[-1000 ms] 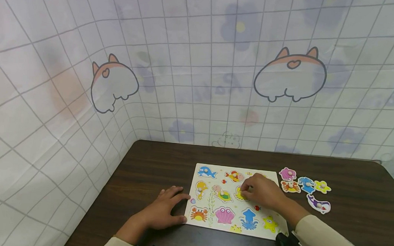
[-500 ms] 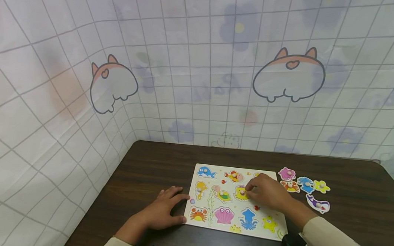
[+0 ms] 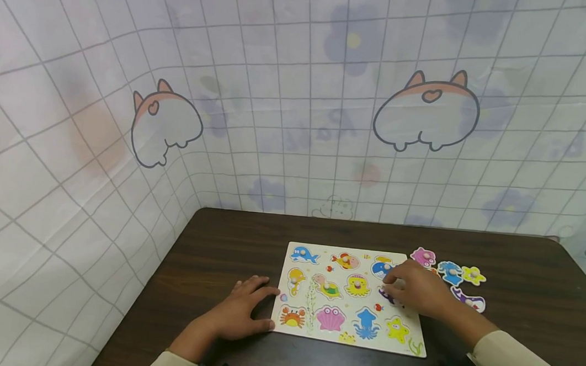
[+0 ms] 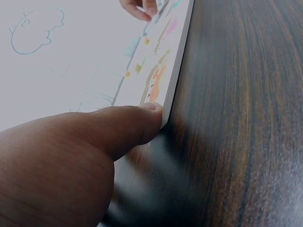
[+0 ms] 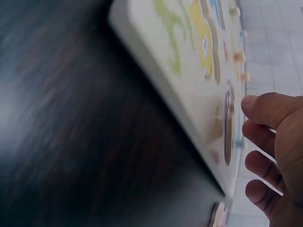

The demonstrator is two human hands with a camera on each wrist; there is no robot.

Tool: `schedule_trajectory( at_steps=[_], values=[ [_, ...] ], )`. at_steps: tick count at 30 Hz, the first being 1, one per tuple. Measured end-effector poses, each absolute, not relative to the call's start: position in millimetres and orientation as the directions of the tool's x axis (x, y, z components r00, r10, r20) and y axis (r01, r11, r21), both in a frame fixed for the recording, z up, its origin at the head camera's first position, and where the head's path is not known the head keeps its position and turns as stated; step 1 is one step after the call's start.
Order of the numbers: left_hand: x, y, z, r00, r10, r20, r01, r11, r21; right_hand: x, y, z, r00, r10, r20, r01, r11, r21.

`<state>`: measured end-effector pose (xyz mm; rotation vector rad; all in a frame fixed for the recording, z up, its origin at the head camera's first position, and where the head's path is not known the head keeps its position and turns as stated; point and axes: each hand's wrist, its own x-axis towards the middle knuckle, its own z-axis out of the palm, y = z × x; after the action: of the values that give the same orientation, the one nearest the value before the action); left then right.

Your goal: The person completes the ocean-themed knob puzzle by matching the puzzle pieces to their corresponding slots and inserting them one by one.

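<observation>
A white wooden peg puzzle board [image 3: 393, 349] with sea-animal pictures lies on the table. The yellow octopus piece [image 3: 357, 286], with a round knob, sits in the middle row beside the turtle piece [image 3: 327, 287]. Over the board's right side is my right hand [image 3: 419, 292], partly covering the blue whale picture [image 3: 382, 267] and a dark purple picture. In the right wrist view its thumb and fingers [image 5: 260, 135] are apart, with nothing visible between them. My left hand [image 3: 241, 308] rests at the board's left edge, its thumb [image 4: 142, 120] touching the near corner.
Right of the board lie loose knobbed pieces: a pink fish [image 3: 423, 257], a blue squid [image 3: 450, 273], a yellow starfish [image 3: 474, 275] and a purple whale [image 3: 467, 300]. A crab piece is mostly hidden behind the right hand. A patterned curtain [image 3: 286, 122] hangs behind the dark table [image 3: 240, 235].
My right hand has let go of the octopus piece and moved right, uncovering it and part of the blue whale picture. The left hand keeps its place at the board.
</observation>
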<state>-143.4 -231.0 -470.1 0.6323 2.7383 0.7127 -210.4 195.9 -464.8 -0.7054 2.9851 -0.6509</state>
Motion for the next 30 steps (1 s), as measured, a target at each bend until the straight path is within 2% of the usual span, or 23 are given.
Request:
schedule_trajectory(
  at_steps=[10,19,30],
  values=[
    [-144,-231,-471,-0.876,0.469,-0.115,0.354,0.786,0.506,-203,225,-464,-0.9,-0.421,0.116,-0.433,0.824,-0.366],
    [-145,-231,-472,-0.877,0.466,-0.117,0.349,0.786,0.51,-199,252,-468,-0.887,-0.413,0.204,-0.46,0.827,-0.324],
    [-145,-231,-471,-0.877,0.463,-0.124,0.344,0.788,0.511,-195,290,-473,-0.903,-0.39,0.183,-0.429,0.851,-0.304]
  ],
)
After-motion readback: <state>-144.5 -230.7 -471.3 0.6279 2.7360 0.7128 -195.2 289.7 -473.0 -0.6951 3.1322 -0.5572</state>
